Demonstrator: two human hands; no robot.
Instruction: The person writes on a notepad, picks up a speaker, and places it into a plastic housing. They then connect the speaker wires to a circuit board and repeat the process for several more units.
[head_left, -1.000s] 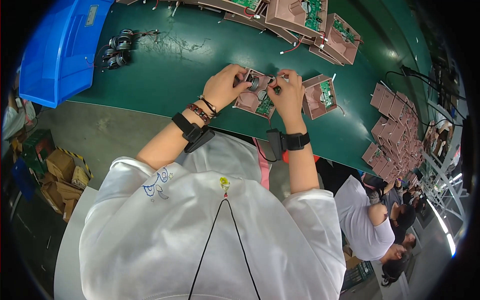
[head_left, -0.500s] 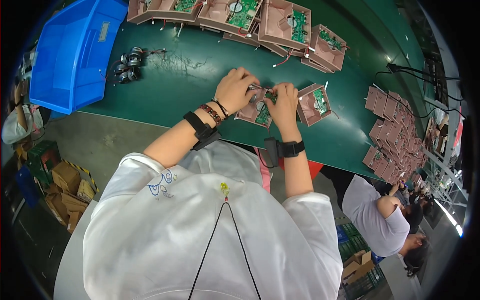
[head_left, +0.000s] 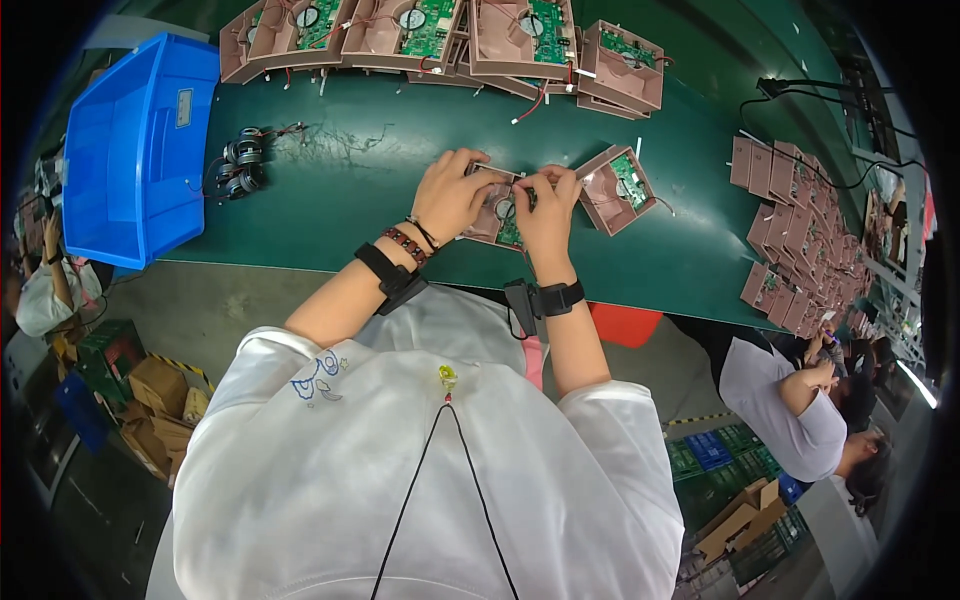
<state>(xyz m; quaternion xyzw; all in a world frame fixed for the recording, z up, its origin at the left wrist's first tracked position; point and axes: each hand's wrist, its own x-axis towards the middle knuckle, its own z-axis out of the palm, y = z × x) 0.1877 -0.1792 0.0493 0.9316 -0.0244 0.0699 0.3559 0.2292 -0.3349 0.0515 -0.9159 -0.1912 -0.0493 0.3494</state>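
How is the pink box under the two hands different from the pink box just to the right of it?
The box under the hands is partly covered by the left hand and right hand; the right box shows most of its inside.
The first box has its green board at the near right; the right box has its board at the far right.
Both are open on top.
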